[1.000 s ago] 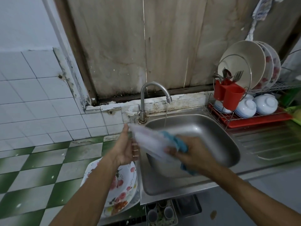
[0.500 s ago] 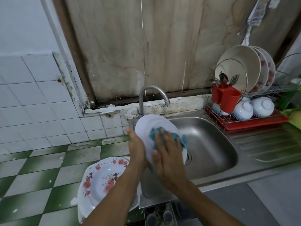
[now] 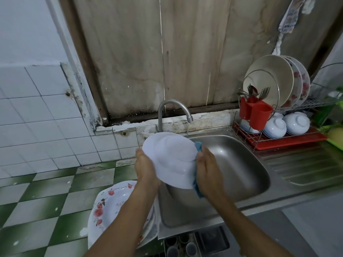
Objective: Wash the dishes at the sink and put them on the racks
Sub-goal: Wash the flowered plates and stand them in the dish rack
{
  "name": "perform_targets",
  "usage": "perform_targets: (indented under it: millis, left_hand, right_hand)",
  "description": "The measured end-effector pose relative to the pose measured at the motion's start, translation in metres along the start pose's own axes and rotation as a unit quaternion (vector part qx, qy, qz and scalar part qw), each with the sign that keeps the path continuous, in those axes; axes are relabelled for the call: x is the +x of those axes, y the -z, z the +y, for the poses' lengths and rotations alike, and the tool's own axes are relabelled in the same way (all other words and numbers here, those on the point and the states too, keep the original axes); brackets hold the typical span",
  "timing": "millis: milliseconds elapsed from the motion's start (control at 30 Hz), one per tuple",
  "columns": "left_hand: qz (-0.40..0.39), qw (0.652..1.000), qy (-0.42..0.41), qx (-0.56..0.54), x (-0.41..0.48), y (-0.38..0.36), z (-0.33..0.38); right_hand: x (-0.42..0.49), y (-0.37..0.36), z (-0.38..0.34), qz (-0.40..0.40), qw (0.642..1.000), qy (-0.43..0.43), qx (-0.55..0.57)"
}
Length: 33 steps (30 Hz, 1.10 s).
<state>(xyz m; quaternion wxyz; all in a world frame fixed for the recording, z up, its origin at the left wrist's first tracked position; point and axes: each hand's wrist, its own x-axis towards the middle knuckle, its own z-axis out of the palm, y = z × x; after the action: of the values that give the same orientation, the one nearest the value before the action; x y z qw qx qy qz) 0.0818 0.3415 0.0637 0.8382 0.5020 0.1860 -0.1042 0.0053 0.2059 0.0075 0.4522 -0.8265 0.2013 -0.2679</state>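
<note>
I hold a white plate point(image 3: 170, 158) over the left part of the steel sink point(image 3: 239, 164), its underside turned toward me. My left hand point(image 3: 145, 166) grips its left rim. My right hand point(image 3: 208, 171) is at the plate's right edge, pressing a blue sponge point(image 3: 198, 146) against the hidden far side. Water runs in a thin stream from the tap point(image 3: 174, 112) just behind the plate. A dish rack point(image 3: 278, 138) with a red tray stands at the right.
A flowered plate point(image 3: 115, 204) lies on the green-and-white tiled counter point(image 3: 46, 201) left of the sink. The rack holds upright plates point(image 3: 278, 80), upturned bowls point(image 3: 285, 125) and a red cutlery holder point(image 3: 255, 112). The steel drainboard point(image 3: 306, 164) lies at the right.
The plate has been flipped so its underside faces me. My right hand moved with the sponge from the plate's face to its right edge and back.
</note>
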Motion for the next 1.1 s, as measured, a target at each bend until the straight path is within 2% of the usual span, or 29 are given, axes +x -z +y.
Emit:
perform_targets:
  millis: [67,133,167,233,300,333,400,467,500,533,600,667,700,733,800,867,900,933,1000,1067,1100]
  left_hand:
    - [0.021,0.999,0.028,-0.007,0.008,-0.001,-0.012]
    - [-0.004,0.998,0.056,0.029,0.008,-0.001,-0.027]
    - [-0.053,0.996,0.045,0.057,0.007,-0.001,-0.032]
    - [-0.173,0.981,0.015,0.092,0.003,0.001,-0.035]
    - [-0.241,0.964,0.006,0.108,0.006,0.002,-0.028]
    - [-0.261,0.954,0.001,0.148,0.002,0.001,-0.02]
    - [-0.243,0.944,0.006,0.222,-0.005,0.002,-0.006]
    - [-0.23,0.944,0.02,0.234,-0.005,0.009,0.008]
    - [-0.214,0.95,0.009,0.228,-0.004,0.015,0.013]
    - [-0.199,0.952,-0.009,0.231,-0.005,0.019,0.019]
    - [-0.153,0.956,-0.051,0.246,-0.005,0.022,0.023]
    - [-0.112,0.939,-0.11,0.306,-0.002,0.019,0.022]
    - [-0.103,0.929,-0.114,0.336,0.004,0.02,0.018]
    - [-0.109,0.928,-0.08,0.347,0.013,0.02,0.012]
    - [-0.155,0.937,0.091,0.299,0.031,0.024,0.005]
    - [-0.213,0.929,0.243,0.18,0.045,0.031,0.0]
    - [-0.222,0.928,0.268,0.135,0.048,0.035,-0.001]
    - [-0.226,0.932,0.261,0.114,0.05,0.037,-0.001]
    - [-0.248,0.933,0.252,0.07,0.051,0.043,-0.005]
    - [-0.252,0.941,0.219,0.061,0.053,0.048,-0.01]
    - [-0.259,0.942,0.201,0.065,0.052,0.048,-0.012]
  right_hand:
    - [-0.027,-0.017,-0.005,0.005,0.991,0.102,-0.089]
    - [-0.034,-0.033,-0.014,-0.022,0.95,0.238,-0.2]
    - [-0.031,-0.038,-0.023,-0.047,0.928,0.288,-0.231]
    - [-0.018,-0.041,-0.037,-0.097,0.915,0.312,-0.236]
    - [0.005,-0.032,-0.046,-0.132,0.921,0.287,-0.229]
    - [0.02,-0.022,-0.049,-0.139,0.936,0.253,-0.2]
    - [0.049,0.006,-0.052,-0.129,0.98,0.114,-0.099]
    - [0.068,0.031,-0.051,-0.116,0.992,-0.043,-0.027]
    - [0.07,0.041,-0.044,-0.114,0.99,-0.085,-0.01]
    - [0.069,0.047,-0.037,-0.11,0.989,-0.101,0.012]
    - [0.063,0.048,-0.024,-0.061,0.994,-0.079,0.046]
    - [0.058,0.045,-0.017,0.023,0.998,-0.028,0.048]
    - [0.057,0.045,-0.015,0.058,0.997,0.0,0.04]
    - [0.056,0.045,-0.013,0.088,0.995,0.044,0.021]
    - [0.048,0.047,-0.017,0.111,0.979,0.169,-0.037]
    - [0.041,0.049,-0.017,0.084,0.946,0.3,-0.085]
    - [0.037,0.05,-0.019,0.054,0.937,0.334,-0.09]
    - [0.035,0.049,-0.018,0.013,0.942,0.326,-0.076]
    - [0.032,0.053,-0.022,-0.082,0.978,0.191,0.02]
    - [0.037,0.061,-0.032,-0.089,0.985,0.027,0.147]
    - [0.046,0.064,-0.034,-0.088,0.968,-0.054,0.23]
